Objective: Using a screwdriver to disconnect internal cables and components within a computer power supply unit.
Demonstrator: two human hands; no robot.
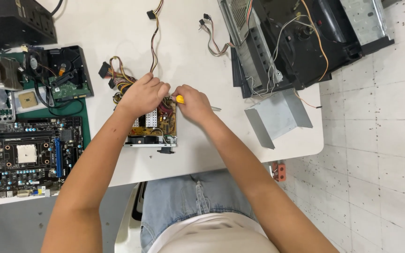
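Fingers of both hands curled shut: left hand on power supply, right hand w/ screwdriver.

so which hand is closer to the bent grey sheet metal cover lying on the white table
Right. The right hand, gripping a yellow-handled screwdriver, is beside the bent grey sheet metal cover, with bare table between. The left hand rests on the opened power supply, farther away.

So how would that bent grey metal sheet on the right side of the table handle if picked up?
The metal sheet looks thin, so probably light. Its folds suggest it stays stiff rather than floppy. It rests on its edges near the table corner, so a push would likely slide it, perhaps tip it.
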